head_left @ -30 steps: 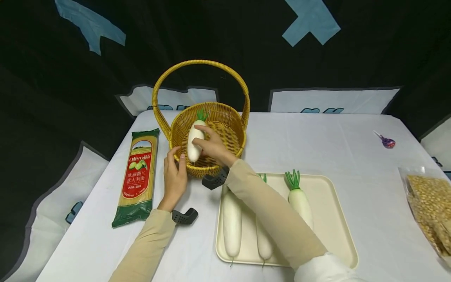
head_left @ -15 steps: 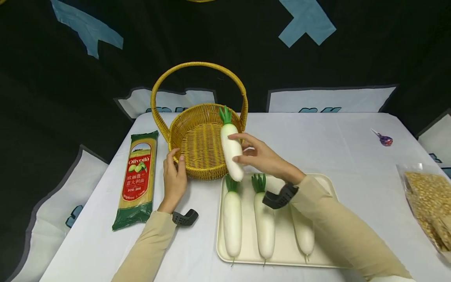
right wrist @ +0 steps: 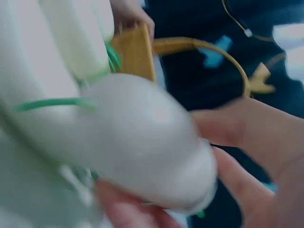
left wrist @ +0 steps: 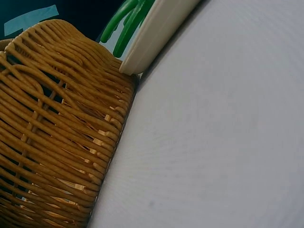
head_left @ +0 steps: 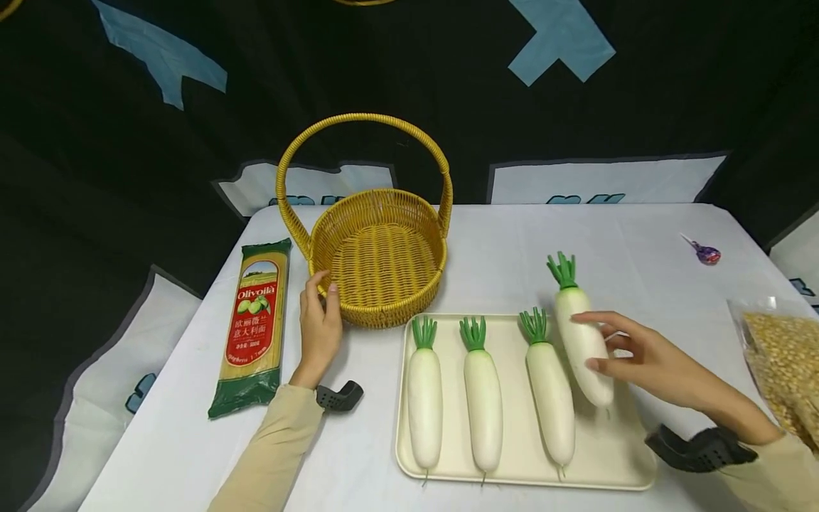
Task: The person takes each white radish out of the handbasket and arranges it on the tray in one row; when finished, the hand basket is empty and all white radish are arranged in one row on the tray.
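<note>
A white radish [head_left: 584, 348] with a green top hangs over the right side of the cream tray [head_left: 512, 471]. My right hand [head_left: 646, 359] pinches it between thumb and fingers. Three more white radishes lie side by side in that tray: one at the left [head_left: 425, 405], one in the middle [head_left: 483, 409] and one [head_left: 552, 405] closest to the held one. My left hand [head_left: 320, 327] grips the near-left rim of the yellow wicker basket [head_left: 384, 313], whose inside shows bare weave. In the right wrist view the held radish [right wrist: 142, 142] is blurred.
A pack of spaghetti [head_left: 252, 327] lies left of the basket. A lollipop [head_left: 707, 254] is at the far right, and a clear bag of corn kernels [head_left: 783, 363] at the right edge. The basket's tall handle [head_left: 365, 117] arches above it.
My right hand has lifted the radish out of the basket and carried it right and toward me, over the tray's right side. My left hand has stayed on the basket rim.
</note>
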A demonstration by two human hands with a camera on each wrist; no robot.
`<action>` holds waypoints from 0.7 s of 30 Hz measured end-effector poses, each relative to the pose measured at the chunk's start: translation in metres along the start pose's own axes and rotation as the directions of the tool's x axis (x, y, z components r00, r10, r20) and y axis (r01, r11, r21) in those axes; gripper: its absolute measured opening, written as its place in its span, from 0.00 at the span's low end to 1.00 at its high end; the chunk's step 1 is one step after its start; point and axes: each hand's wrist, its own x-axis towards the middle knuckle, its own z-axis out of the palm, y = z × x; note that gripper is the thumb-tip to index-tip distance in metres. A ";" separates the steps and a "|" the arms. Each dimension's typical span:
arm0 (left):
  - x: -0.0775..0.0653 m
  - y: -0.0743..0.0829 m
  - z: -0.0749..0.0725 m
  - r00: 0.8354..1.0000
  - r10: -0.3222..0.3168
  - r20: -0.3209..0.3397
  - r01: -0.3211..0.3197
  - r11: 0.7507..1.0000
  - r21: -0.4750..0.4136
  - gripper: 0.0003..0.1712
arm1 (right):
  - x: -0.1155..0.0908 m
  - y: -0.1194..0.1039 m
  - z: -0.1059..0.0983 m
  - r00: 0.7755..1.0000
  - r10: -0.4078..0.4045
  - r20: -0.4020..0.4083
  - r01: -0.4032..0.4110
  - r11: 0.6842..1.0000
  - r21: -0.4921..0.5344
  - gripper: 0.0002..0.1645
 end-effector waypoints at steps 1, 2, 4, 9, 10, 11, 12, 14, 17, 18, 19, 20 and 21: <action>0.000 0.000 0.000 1.000 0.001 -0.001 -0.001 1.000 0.001 0.24 | -0.009 0.005 -0.001 1.000 0.024 -0.001 -0.024 0.999 -0.023 0.34; 0.000 0.000 0.000 1.000 0.002 0.000 -0.002 1.000 0.002 0.24 | -0.017 0.009 -0.002 0.999 0.038 -0.005 -0.039 0.998 -0.048 0.34; 0.001 0.000 0.000 1.000 0.002 0.002 -0.002 1.000 0.001 0.25 | -0.030 0.019 -0.003 0.998 0.058 -0.004 -0.058 0.994 -0.093 0.35; 0.000 0.000 0.000 1.000 -0.001 0.007 0.001 1.000 0.000 0.25 | -0.050 0.036 0.001 0.998 0.059 0.024 -0.054 0.986 -0.156 0.36; 0.000 0.001 0.000 1.000 -0.001 0.007 0.001 1.000 0.000 0.25 | -0.052 0.038 0.003 0.998 0.057 0.026 -0.052 0.985 -0.166 0.36; 0.000 0.001 0.000 1.000 -0.002 0.008 0.002 1.000 0.001 0.25 | -0.054 0.040 0.005 0.998 0.053 0.028 -0.047 0.984 -0.173 0.35; 0.000 0.001 0.000 1.000 -0.002 0.008 0.002 1.000 0.001 0.25 | -0.056 0.041 0.007 0.999 0.048 0.025 -0.042 0.982 -0.187 0.35; 0.000 0.001 0.000 1.000 -0.002 0.009 0.002 1.000 0.003 0.25 | -0.058 0.042 0.011 0.999 0.051 0.018 -0.046 0.976 -0.215 0.34; 0.000 0.001 0.000 1.000 -0.007 0.012 0.007 1.000 0.007 0.24 | -0.060 0.042 0.016 0.997 0.068 0.018 -0.062 0.968 -0.242 0.33; 0.000 0.001 0.000 1.000 -0.009 0.012 0.008 1.000 0.008 0.24 | -0.060 0.042 0.018 0.997 0.072 0.021 -0.064 0.966 -0.250 0.33; 0.000 0.001 0.000 1.000 -0.010 0.013 0.010 1.000 0.008 0.24 | -0.059 0.041 0.019 0.996 0.086 0.029 -0.076 0.965 -0.252 0.33; 0.000 0.001 0.000 1.000 -0.011 0.014 0.011 1.000 0.008 0.24 | -0.059 0.040 0.021 0.994 0.099 0.036 -0.086 0.963 -0.254 0.33; 0.000 0.000 0.001 1.000 -0.011 0.014 0.011 1.000 0.008 0.25 | -0.058 0.039 0.021 0.993 0.108 0.047 -0.093 0.963 -0.252 0.33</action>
